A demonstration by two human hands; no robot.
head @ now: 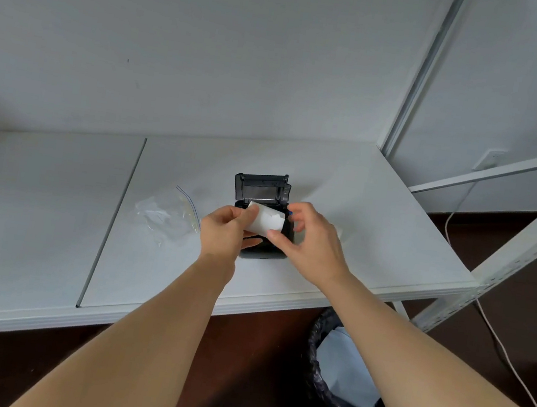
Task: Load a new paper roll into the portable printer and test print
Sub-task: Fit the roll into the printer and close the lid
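A: Printer [265, 249] is sitting on the white tabletop [378, 225] with its lid [260, 188] standing open at the back. Is the paper going in yet?

B: Just about. The paper roll [266, 222] is hovering right over the open bay, touching or nearly touching the black body. The left hand [225, 231] is pinching the roll's left end between thumb and fingers. The right hand [312, 240] is pressing its thumb against the loose lower edge of the paper, with the other fingers curled loosely and spread above the roll's right end.

A: So how far along is it?

B: Early to middle, I'm judging. The lid is already open, and an empty clear bag [168, 217] is lying to the left, likely the roll's wrapper. The roll is not yet seated.

A: And what's remaining?

B: Dropping the roll in, drawing the loose end out past the front, shutting the lid, then running the test print.
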